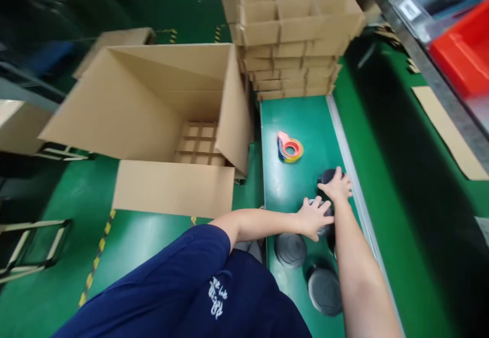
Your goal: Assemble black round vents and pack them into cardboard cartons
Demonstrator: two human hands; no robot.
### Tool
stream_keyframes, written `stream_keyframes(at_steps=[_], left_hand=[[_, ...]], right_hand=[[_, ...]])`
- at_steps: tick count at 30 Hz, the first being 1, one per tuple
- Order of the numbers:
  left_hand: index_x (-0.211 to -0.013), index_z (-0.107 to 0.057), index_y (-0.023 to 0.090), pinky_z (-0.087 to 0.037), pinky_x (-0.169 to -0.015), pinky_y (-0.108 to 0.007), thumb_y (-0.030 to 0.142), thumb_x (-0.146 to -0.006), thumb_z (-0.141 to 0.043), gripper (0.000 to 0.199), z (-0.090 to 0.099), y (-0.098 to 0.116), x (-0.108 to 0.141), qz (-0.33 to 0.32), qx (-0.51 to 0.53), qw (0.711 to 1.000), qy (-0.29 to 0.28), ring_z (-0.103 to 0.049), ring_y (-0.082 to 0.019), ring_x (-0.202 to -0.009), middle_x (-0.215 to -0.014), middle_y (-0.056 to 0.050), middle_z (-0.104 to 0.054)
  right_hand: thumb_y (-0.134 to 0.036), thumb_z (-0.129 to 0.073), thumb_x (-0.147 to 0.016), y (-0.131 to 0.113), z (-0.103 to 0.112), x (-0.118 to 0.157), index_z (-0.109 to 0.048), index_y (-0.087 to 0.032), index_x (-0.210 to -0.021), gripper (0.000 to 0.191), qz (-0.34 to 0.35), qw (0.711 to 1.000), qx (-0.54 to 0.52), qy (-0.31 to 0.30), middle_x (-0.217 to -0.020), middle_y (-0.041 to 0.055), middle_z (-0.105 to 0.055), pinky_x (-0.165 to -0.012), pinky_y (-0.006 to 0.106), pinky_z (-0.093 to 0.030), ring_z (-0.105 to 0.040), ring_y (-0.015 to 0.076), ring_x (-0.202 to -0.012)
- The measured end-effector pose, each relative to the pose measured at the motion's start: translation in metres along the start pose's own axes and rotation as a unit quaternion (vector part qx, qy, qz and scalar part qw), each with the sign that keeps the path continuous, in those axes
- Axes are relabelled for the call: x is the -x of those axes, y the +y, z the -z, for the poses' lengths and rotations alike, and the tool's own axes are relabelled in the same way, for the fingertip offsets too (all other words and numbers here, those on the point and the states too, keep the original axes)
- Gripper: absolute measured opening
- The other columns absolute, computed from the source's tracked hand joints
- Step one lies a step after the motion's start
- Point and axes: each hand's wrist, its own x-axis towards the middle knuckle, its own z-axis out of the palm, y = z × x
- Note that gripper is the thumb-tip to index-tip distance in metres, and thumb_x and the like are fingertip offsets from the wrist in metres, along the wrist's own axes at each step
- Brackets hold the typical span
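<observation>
On the green bench top, my left hand (314, 218) rests with spread fingers on a grey round piece (324, 227), partly covering it. My right hand (337, 186) lies on a black round piece (325, 176) near the bench's right edge, its fingers apart. Closer to my body stand a stack of dark grey discs (291, 250) and another dark round piece (325, 291). Beyond my hands lies a roll of tape (290, 149) with a pink and yellow holder.
A large open carton (171, 185) with a divider grid inside stands left of the bench (294, 114). Stacked cardboard dividers (294, 32) sit at the bench's far end. A red bin (464, 48) is on a grey shelf at upper right.
</observation>
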Motion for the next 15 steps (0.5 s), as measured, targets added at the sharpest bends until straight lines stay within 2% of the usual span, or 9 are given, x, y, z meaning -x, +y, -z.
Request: stream_keyframes(at_steps=[2,3,6,7,9,11,12,13,15], left_hand=[[-0.159,-0.036,0.032,-0.042,-0.098,-0.072,0.046,-0.066,-0.085,0.106,0.01,-0.01,0.057,0.025,0.041,0.996,0.072,-0.024,-0.052,-0.146,-0.164,-0.021,-0.024],[-0.16,-0.035,0.034,-0.042,-0.098,-0.071,0.047,-0.065,-0.085,0.108,0.014,-0.016,0.093,0.045,0.064,0.992,0.1,-0.026,-0.052,-0.145,-0.163,-0.02,-0.026],[-0.157,-0.04,0.037,-0.038,-0.108,-0.069,0.043,-0.059,-0.087,0.109,0.023,-0.04,0.211,0.134,0.135,0.963,0.188,-0.028,-0.049,-0.145,-0.162,-0.017,-0.029],[-0.156,-0.042,0.037,-0.034,-0.114,-0.066,0.041,-0.059,-0.088,0.108,0.024,-0.052,0.249,0.174,0.16,0.944,0.231,-0.028,-0.047,-0.146,-0.162,-0.016,-0.029],[-0.156,-0.044,0.035,-0.028,-0.123,-0.059,0.04,-0.063,-0.086,0.102,0.026,-0.083,0.316,0.258,0.204,0.885,0.329,-0.028,-0.044,-0.149,-0.162,-0.014,-0.028],[-0.156,-0.043,0.03,-0.024,-0.126,-0.055,0.042,-0.066,-0.084,0.1,0.03,-0.12,0.37,0.337,0.224,0.817,0.41,-0.027,-0.042,-0.151,-0.162,-0.014,-0.026],[-0.157,-0.042,0.027,-0.023,-0.127,-0.053,0.043,-0.066,-0.084,0.101,0.033,-0.141,0.391,0.372,0.223,0.787,0.439,-0.026,-0.041,-0.152,-0.162,-0.015,-0.024],[-0.158,-0.04,0.025,-0.022,-0.127,-0.052,0.045,-0.067,-0.083,0.103,0.037,-0.164,0.409,0.4,0.215,0.763,0.46,-0.025,-0.04,-0.153,-0.162,-0.016,-0.023],[-0.159,-0.036,0.023,-0.022,-0.127,-0.051,0.046,-0.068,-0.083,0.105,0.048,-0.215,0.437,0.443,0.19,0.731,0.482,-0.023,-0.038,-0.155,-0.162,-0.017,-0.022]], right_hand=[[-0.055,-0.074,-0.068,-0.014,0.002,0.016,-0.017,-0.026,-0.163,0.115,-0.026,0.998,-0.055,0.015,-0.163,0.0247,-0.027,-0.105,0.067,-0.041,-0.032,0.0507,-0.146],[-0.056,-0.075,-0.066,-0.021,0.006,0.029,-0.017,-0.024,-0.164,0.118,-0.013,0.996,-0.081,0.018,-0.163,0.0255,-0.027,-0.107,0.067,-0.039,-0.031,0.0507,-0.147],[-0.057,-0.075,-0.065,-0.043,0.022,0.083,-0.021,-0.018,-0.164,0.119,0.102,0.984,-0.145,0.015,-0.161,0.0252,-0.035,-0.118,0.062,-0.031,-0.033,0.0456,-0.15],[-0.056,-0.075,-0.066,-0.05,0.028,0.104,-0.024,-0.018,-0.163,0.116,0.15,0.974,-0.17,-0.005,-0.16,0.0236,-0.038,-0.121,0.059,-0.031,-0.035,0.0428,-0.15],[-0.055,-0.074,-0.069,-0.069,0.038,0.147,-0.027,-0.024,-0.163,0.11,0.242,0.94,-0.219,-0.098,-0.16,0.0181,-0.042,-0.12,0.054,-0.036,-0.04,0.0374,-0.149],[-0.053,-0.074,-0.073,-0.097,0.039,0.188,-0.026,-0.029,-0.164,0.105,0.324,0.888,-0.244,-0.215,-0.161,0.0135,-0.042,-0.118,0.051,-0.042,-0.043,0.0338,-0.148],[-0.052,-0.074,-0.074,-0.117,0.036,0.205,-0.025,-0.029,-0.164,0.105,0.361,0.864,-0.243,-0.253,-0.161,0.0128,-0.042,-0.118,0.051,-0.041,-0.043,0.0332,-0.148],[-0.051,-0.075,-0.074,-0.141,0.029,0.22,-0.024,-0.028,-0.164,0.106,0.394,0.848,-0.233,-0.268,-0.161,0.0131,-0.041,-0.119,0.052,-0.04,-0.042,0.0335,-0.149],[-0.05,-0.076,-0.072,-0.201,0.007,0.239,-0.024,-0.026,-0.165,0.109,0.443,0.838,-0.197,-0.249,-0.161,0.0151,-0.04,-0.121,0.056,-0.036,-0.038,0.0363,-0.149]])
